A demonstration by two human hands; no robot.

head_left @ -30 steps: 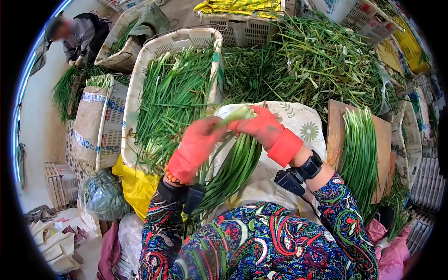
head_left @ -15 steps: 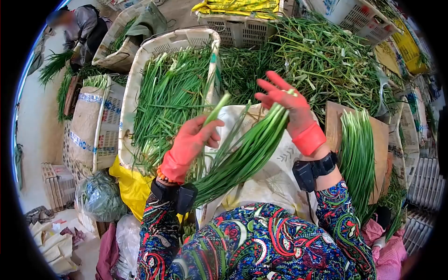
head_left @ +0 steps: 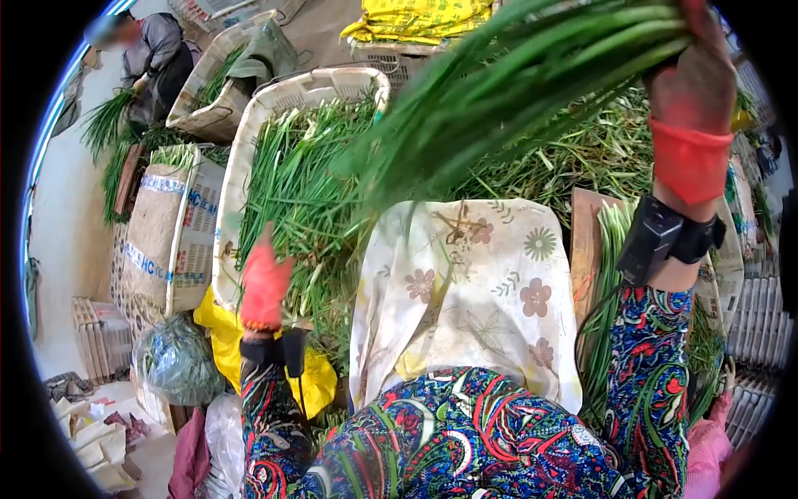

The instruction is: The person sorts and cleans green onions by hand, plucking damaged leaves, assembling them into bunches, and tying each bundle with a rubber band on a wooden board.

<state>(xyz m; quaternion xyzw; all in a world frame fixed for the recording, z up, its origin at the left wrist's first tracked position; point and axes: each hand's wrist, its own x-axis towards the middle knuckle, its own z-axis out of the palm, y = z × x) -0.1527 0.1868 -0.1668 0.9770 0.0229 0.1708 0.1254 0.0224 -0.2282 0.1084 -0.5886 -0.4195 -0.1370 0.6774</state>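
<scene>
High at the upper right, my right hand, in a red rubber glove, grips a bunch of long green chives by its pale ends. The leaves trail left and are blurred by motion. My left hand, also gloved in red, is at the near left side of a white plastic basket heaped with loose chives. Blur hides how its fingers are set. A flower-printed cloth covers the surface before me. To its right, another bundle of chives lies on a brown board.
A large heap of loose leaves rises behind the cloth. At the left stand a wrapped basket and a plastic bag of greens. A person handles chives at the far left. Yellow sacks lie at the back.
My right hand has lifted the chives up and right, off the cloth. My left hand has moved left to the basket's side; the stalk it held is not clearly visible now.
</scene>
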